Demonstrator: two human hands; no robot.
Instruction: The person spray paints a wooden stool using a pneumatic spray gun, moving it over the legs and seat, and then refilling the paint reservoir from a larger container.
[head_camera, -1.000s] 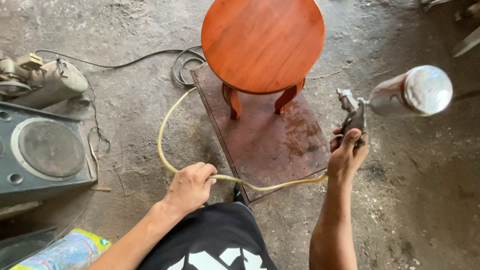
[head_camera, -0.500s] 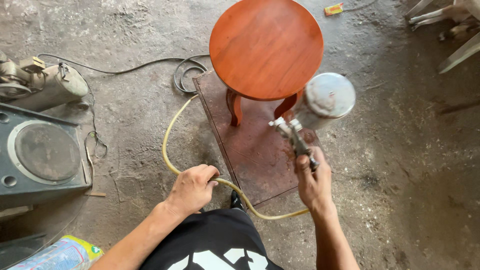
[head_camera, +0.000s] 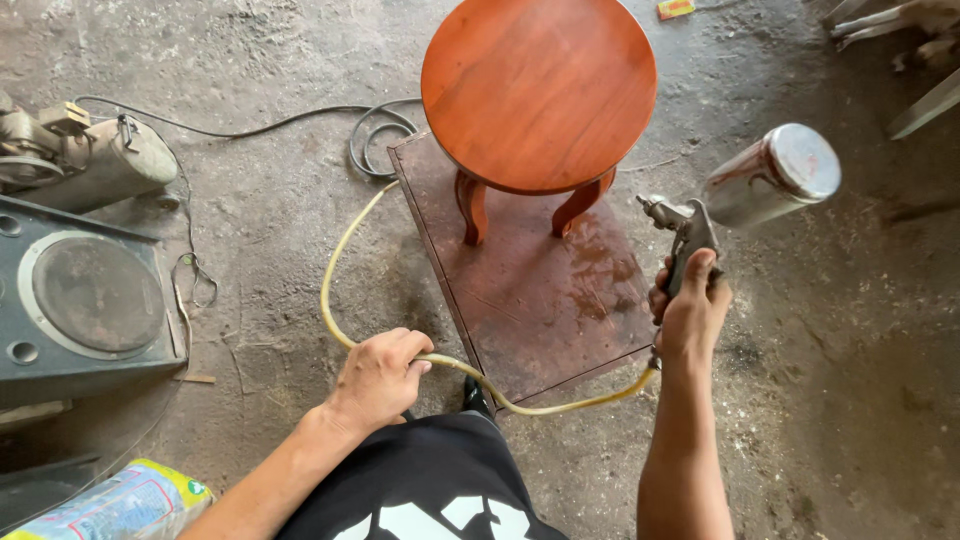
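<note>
The right hand (head_camera: 690, 310) is wrapped around the grip of a spray gun (head_camera: 685, 232), whose metal cup (head_camera: 772, 176) tilts up to the right, just beside the round red-brown stool (head_camera: 538, 90). The stool stands on a stained board (head_camera: 530, 290) on the concrete floor (head_camera: 260, 230). The left hand (head_camera: 378, 375) is closed on the yellow hose (head_camera: 335, 275), which curves to the gun.

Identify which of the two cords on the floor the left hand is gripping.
The left hand grips the yellow hose running to the spray gun; the black cable lies untouched farther away.
</note>
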